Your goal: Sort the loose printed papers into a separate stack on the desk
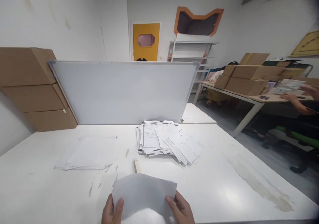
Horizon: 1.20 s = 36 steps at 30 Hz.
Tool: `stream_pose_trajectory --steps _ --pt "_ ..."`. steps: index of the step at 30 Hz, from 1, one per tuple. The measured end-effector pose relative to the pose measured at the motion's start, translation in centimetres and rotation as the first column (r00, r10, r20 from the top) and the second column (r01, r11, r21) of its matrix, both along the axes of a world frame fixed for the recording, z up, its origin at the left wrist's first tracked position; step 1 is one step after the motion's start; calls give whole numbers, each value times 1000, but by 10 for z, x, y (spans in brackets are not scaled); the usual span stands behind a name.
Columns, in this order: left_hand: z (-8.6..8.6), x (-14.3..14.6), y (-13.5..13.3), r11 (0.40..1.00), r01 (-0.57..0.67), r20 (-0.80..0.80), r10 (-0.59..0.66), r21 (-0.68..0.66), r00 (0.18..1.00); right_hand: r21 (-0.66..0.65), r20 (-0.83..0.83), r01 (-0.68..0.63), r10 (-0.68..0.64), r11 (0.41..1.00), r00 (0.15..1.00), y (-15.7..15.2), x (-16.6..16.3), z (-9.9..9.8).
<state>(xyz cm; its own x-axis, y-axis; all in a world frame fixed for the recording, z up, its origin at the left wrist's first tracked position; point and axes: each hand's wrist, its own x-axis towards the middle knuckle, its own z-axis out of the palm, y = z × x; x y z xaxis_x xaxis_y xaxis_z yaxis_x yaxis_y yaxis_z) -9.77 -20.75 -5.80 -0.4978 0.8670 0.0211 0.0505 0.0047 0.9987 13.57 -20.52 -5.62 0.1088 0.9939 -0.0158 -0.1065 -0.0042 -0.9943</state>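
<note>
Between my two hands is a small stack of white paper sheets, bowed in the middle and raised toward me over the table's near edge. My left hand grips its left side, thumb on the front face. My right hand pinches the right side in the same way. Just beyond the sheets lies a narrow cream-coloured object, its lower end hidden behind the paper. Farther off sits a thick, untidy pile of printed papers, with several sheets fanned out on its right. A thinner stack of white sheets rests on the left.
A whiteboard stands along the back of the white table, beside stacked cardboard boxes at left. Grey stains mark the tabletop. At right, another table bears boxes, and a person's hands hold something pale there.
</note>
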Motion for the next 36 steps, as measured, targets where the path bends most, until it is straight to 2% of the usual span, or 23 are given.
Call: stream_pose_trajectory --steps 3,5,8,10,14,16,18,21,29,32,34,36 --pt "11 -9 0 988 156 10 -156 15 988 -70 200 -71 84 995 976 1 17 5" --pt "16 -11 4 966 252 -20 -253 -52 967 -114 308 -66 98 991 946 6 27 6" --pt "16 -8 11 913 365 -53 -380 -181 924 -171 325 -66 119 983 938 11 36 2" --pt "13 -4 14 887 395 -64 -420 -239 905 -203 294 -79 137 976 946 14 38 -3" --pt "12 3 22 891 376 56 -375 -253 925 -221 314 -52 122 974 941 19 40 -10" --pt "14 5 27 892 358 35 -363 -276 931 -220 355 -10 90 975 930 24 41 -10" --pt "16 8 34 885 351 -142 -407 -305 902 -223 384 25 64 974 921 29 41 -10" --pt "20 12 43 895 334 -393 -432 -294 812 -228 381 32 59 973 923 32 43 -9" --pt "26 15 55 879 360 -542 -476 -312 693 -250 440 55 62 967 896 35 46 -9" --pt "27 16 56 904 324 -634 -426 -278 646 -259 438 49 72 965 896 39 47 -13" --pt "28 19 57 930 302 -742 -352 -209 570 -261 437 40 81 965 896 42 47 -16" --pt "27 25 60 927 343 -838 -306 -154 452 -258 430 26 91 966 898 44 48 -19"
